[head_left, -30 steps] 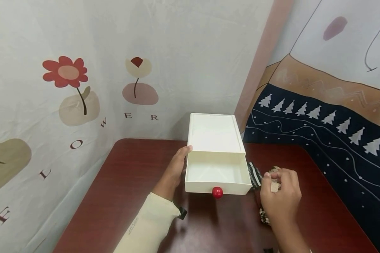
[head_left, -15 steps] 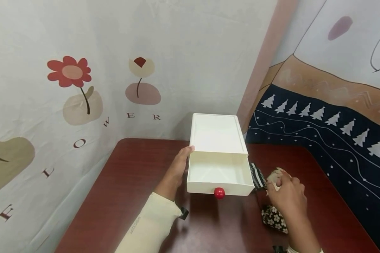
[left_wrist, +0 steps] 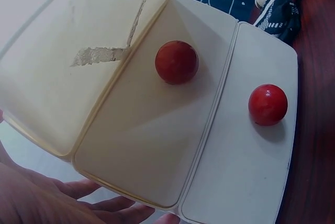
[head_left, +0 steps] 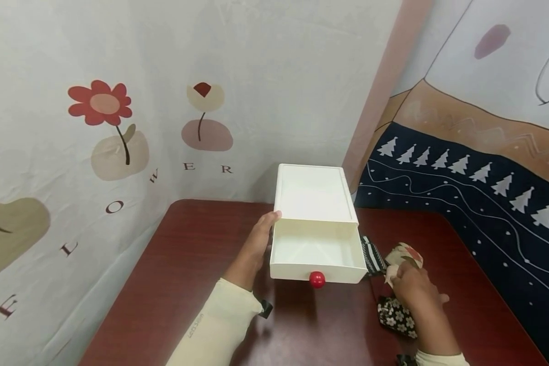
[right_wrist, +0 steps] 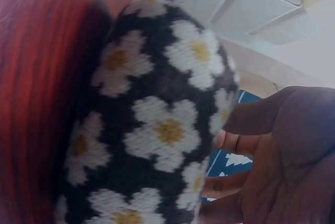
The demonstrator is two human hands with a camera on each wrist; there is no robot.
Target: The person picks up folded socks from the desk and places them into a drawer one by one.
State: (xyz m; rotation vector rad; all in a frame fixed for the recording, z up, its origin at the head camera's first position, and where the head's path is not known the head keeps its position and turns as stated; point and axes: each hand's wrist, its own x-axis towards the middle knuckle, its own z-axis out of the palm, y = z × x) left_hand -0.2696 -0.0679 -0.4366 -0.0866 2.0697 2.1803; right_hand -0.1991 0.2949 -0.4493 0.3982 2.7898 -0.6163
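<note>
A white drawer unit (head_left: 315, 193) stands on the table with its top drawer (head_left: 317, 249) pulled out and bare inside. In the left wrist view, two closed drawers below show red knobs (left_wrist: 177, 62). My left hand (head_left: 256, 249) rests along the unit's left side, fingers fairly straight, one fingertip at the front corner. Right of the unit, my right hand (head_left: 416, 290) reaches over a beige floral cloth bundle (head_left: 404, 253); its fingertips are hidden, so I cannot tell whether they pinch it. A black knit bundle with white daisies (head_left: 395, 315), like a rolled sock, lies just below that hand.
A black-and-white striped cloth (head_left: 372, 256) lies against the unit's right side. The dark red table (head_left: 201, 239) ends at a patterned wall cloth (head_left: 238, 101) behind and a navy cloth with white trees (head_left: 476, 203) on the right.
My right hand has come down and toward me over the beige bundle, baring more of it and of the daisy bundle. My left hand and the drawer unit stay in place.
</note>
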